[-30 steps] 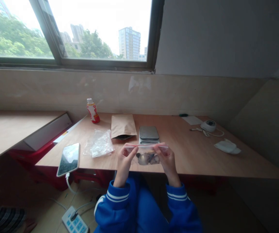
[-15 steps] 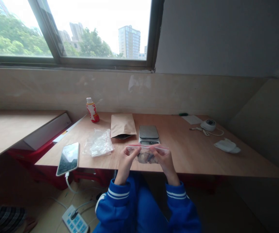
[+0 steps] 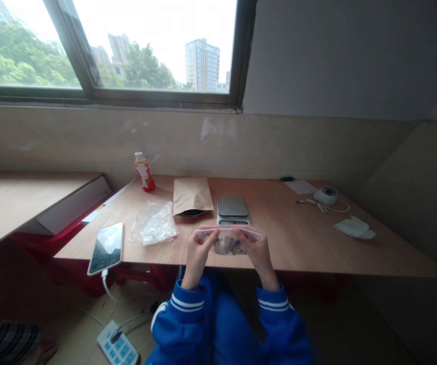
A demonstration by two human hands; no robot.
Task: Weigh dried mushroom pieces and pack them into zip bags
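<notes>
Between my hands is a clear zip bag [image 3: 228,247] with a red strip along its top and greyish-brown pieces inside; their kind I cannot make out. My left hand [image 3: 199,252] pinches the bag's top at the left. On the other side my right hand [image 3: 255,249] grips the same top edge, thumb and fingers pressed together. Just beyond the bag stands a small digital scale [image 3: 233,207] with a bare metal plate. To its left lies an open brown paper pouch [image 3: 192,196]. A pile of clear plastic bags [image 3: 154,223] rests farther left.
A phone [image 3: 106,248] on a charging cable lies at the table's left front edge. Behind it stands a red-and-white bottle [image 3: 144,172]. At the right are a white camera [image 3: 325,195] with its cable and a crumpled white item [image 3: 355,228]. A power strip [image 3: 117,344] lies on the floor.
My right hand has shifted very slightly left along the bag's top edge. Both hands keep their pinch on the zip bag, and the things on the table stay put.
</notes>
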